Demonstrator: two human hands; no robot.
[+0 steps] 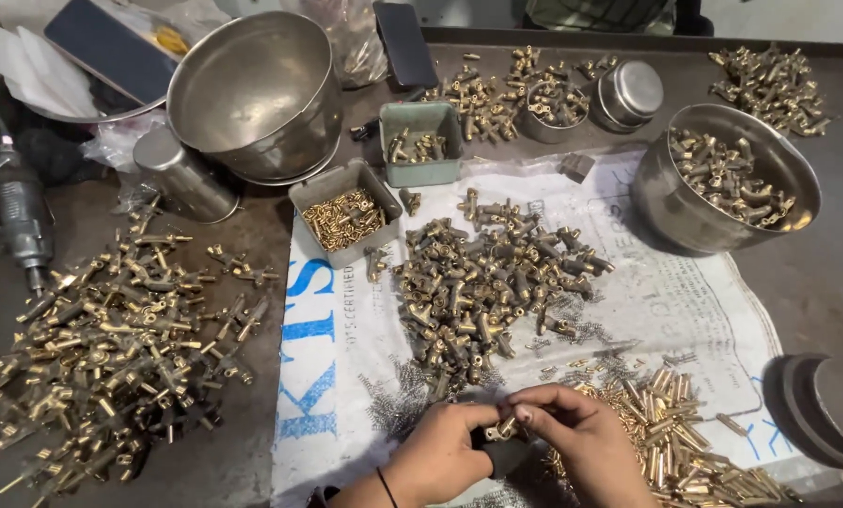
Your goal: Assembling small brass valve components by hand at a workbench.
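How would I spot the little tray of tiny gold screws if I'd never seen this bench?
Start at the big tilted steel bowl at the top left, then drop to the top left corner of the white printed sack spread on the bench. There sits a small grey rectangular tray of tiny gold screws. The greenish tray above it holds only a few larger brass fittings.

Large empty steel bowl [252, 94] tipped at rear, steel bowl w/ brass fittings [727, 179] at right, grey rectangular tin of small brass screws [344, 221], green tin [421, 141], grey pneumatic tool [22, 221] at left, dark phone [405, 42], small lidded steel pot [628, 94].
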